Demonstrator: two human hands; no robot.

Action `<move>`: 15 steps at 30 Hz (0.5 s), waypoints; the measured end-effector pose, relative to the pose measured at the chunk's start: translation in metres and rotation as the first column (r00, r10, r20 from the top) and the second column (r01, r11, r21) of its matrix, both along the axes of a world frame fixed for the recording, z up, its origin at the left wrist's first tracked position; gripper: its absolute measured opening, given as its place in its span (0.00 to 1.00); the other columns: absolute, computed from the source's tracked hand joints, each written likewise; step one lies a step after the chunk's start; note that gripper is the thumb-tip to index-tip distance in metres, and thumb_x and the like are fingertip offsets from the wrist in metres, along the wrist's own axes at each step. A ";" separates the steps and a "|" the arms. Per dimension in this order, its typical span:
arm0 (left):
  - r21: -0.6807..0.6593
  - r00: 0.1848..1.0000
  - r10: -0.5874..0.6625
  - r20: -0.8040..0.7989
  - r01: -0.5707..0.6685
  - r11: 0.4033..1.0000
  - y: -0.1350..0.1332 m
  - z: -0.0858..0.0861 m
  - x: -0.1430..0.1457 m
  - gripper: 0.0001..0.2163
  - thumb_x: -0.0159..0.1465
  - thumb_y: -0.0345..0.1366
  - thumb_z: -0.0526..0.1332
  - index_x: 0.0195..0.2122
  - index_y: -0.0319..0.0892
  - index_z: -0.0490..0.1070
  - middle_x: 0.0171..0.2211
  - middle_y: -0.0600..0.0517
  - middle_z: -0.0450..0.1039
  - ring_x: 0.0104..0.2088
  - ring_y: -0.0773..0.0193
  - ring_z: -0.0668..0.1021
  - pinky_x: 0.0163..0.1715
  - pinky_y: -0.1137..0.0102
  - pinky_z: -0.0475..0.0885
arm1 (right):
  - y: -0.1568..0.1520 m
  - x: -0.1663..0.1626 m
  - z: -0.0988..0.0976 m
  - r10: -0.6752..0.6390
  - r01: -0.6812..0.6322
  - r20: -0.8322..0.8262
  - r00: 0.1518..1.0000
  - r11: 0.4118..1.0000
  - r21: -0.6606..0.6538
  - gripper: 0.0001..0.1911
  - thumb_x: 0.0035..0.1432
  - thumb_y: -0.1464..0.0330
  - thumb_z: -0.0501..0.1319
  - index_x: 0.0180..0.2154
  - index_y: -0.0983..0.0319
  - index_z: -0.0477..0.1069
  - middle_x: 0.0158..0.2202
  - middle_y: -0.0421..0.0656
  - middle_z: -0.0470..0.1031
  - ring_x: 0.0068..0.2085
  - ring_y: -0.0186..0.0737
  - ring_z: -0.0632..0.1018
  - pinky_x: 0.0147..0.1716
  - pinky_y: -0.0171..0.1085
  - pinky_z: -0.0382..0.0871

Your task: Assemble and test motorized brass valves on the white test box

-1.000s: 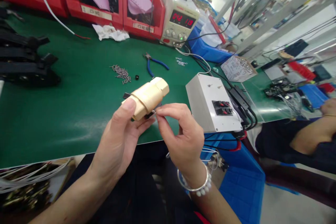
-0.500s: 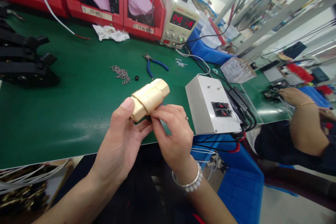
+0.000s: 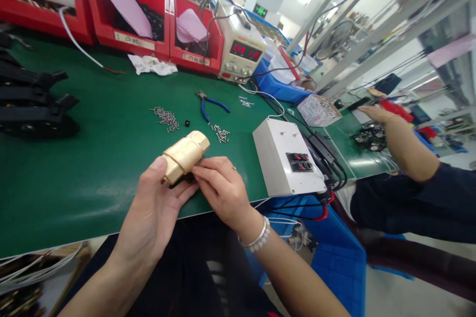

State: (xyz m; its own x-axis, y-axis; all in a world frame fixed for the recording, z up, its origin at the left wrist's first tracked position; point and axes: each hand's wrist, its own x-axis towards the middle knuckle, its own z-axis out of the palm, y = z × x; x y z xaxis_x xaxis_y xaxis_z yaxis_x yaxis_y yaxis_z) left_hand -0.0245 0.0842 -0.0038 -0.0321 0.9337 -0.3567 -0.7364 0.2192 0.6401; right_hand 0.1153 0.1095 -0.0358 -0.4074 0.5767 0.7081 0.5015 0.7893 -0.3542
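A gold-coloured, stepped cylindrical metal housing [image 3: 186, 156] is tilted above the near edge of the bench. My left hand [image 3: 154, 208] holds it, thumb on its near end and fingers beneath. Closed at the housing's right underside, my right hand [image 3: 223, 190] has its thumb and forefinger pinched by a small dark part that is mostly hidden. Beyond the housing lie two piles of small screws [image 3: 220, 133] and a small black ring [image 3: 187, 123]. Blue-handled cutters [image 3: 211, 104] rest behind them.
Red bins [image 3: 130, 42] and a power supply [image 3: 241, 52] line the back. A white switch box [image 3: 275, 158] stands right, a blue crate [image 3: 336, 257] below it. Black fixtures [image 3: 37, 104] sit left. A co-worker's arm [image 3: 409, 143] reaches over the right-hand bench.
The view has shifted, so the housing and both hands appear further left and lower; the nearer screw pile now shows. My grip looks much the same. The co-worker's hand has lifted.
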 end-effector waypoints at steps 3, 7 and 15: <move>-0.006 1.000 0.004 -0.003 -0.004 1.000 0.001 0.000 -0.001 0.19 0.66 0.45 0.62 0.55 0.41 0.76 0.53 0.45 0.80 0.49 0.55 0.82 0.43 0.69 0.82 | 0.000 0.004 0.003 0.010 -0.010 0.087 0.996 1.000 -0.004 0.10 0.71 0.76 0.58 0.50 0.69 0.74 0.44 0.49 0.77 0.47 0.39 0.75 0.49 0.39 0.77; 0.007 1.000 0.006 0.010 -0.006 1.000 0.005 -0.001 -0.006 0.20 0.65 0.45 0.63 0.55 0.42 0.76 0.52 0.44 0.80 0.47 0.57 0.83 0.43 0.70 0.82 | -0.002 0.008 0.009 0.066 -0.065 0.250 0.966 0.998 -0.011 0.12 0.69 0.77 0.57 0.51 0.68 0.75 0.47 0.51 0.75 0.50 0.42 0.74 0.50 0.40 0.76; 0.093 0.995 0.026 -0.096 -0.017 0.996 0.001 -0.006 -0.012 0.21 0.62 0.47 0.66 0.53 0.41 0.78 0.54 0.42 0.80 0.53 0.47 0.82 0.49 0.60 0.81 | 0.029 0.020 0.037 -0.254 0.168 -0.178 0.951 0.904 -0.392 0.06 0.68 0.71 0.60 0.44 0.63 0.75 0.43 0.43 0.78 0.44 0.34 0.79 0.47 0.36 0.76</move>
State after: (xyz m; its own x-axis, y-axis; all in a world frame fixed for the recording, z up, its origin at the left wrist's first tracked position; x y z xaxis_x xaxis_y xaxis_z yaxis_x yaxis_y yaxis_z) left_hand -0.0369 0.0849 -0.0098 -0.0824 0.9610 -0.2640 -0.6739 0.1414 0.7252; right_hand 0.1355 0.1388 0.0008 -0.1059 0.8678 0.4855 0.5168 0.4651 -0.7187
